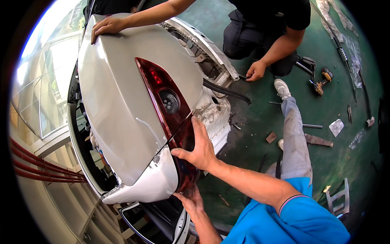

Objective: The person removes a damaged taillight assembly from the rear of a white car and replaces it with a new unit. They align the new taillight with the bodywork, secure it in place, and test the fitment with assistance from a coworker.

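Observation:
A red tail light runs across the back of a beige car in two sections. The inner section (162, 95) sits in the boot lid (118, 93), with several red lights lit. The outer section (187, 175) lies against the white, scuffed quarter panel (154, 175). My right hand (199, 146) spans this outer section, thumb at one edge and fingers along the other. Beneath it, my left hand (192, 202) holds the lower end, palm up with its fingertips partly hidden. A narrow dark seam separates the two sections.
A co-worker crouches opposite, one hand (107, 28) on the boot lid and the other (256, 70) on a thin tool. The bare rear body (213, 114) has a black strip (227, 91) sticking out. A cordless drill (322, 81), rods and scraps lie on the green floor.

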Available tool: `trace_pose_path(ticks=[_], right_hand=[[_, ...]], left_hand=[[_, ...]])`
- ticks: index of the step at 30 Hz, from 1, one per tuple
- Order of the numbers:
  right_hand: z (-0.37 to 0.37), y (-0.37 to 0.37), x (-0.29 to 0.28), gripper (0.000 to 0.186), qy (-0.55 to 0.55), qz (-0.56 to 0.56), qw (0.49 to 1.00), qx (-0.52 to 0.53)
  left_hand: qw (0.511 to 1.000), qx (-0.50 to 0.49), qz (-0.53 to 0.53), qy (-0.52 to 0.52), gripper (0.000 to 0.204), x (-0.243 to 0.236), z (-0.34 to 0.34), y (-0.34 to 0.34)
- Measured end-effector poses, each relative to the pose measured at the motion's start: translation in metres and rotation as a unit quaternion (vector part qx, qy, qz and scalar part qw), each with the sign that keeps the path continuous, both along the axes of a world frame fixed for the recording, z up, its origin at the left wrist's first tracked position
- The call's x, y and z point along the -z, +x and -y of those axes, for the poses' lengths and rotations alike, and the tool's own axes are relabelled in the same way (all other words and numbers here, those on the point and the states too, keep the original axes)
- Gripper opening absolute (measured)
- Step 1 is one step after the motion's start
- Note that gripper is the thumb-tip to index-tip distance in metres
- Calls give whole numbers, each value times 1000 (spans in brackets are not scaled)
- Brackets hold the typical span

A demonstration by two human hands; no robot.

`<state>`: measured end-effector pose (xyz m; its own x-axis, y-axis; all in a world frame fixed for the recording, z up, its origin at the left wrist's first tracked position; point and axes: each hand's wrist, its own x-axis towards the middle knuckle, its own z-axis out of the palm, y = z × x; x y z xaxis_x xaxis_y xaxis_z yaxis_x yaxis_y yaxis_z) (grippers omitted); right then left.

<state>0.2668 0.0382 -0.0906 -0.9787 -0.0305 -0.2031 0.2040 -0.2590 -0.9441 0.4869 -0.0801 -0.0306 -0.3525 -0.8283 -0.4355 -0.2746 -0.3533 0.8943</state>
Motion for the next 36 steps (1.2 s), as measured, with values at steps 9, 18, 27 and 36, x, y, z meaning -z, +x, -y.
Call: trace_pose_path(ticks=[9,18,27,36], right_hand=[[5,1,8,132,-8,0,1000,-4],[6,3,9,130,-15,-13,1000,8],[-17,-14,8,101,-69,-15,991,-117],[-21,-18,4,80,-135,9,986,-94]], left_hand=[[1000,19,15,10,116,-4,-2,-7],[998,51,-17,23,82,-6,-5,-14],[999,32,14,18,88,-7,-1,-7],[999,6,44,18,117,-4,5,5]])
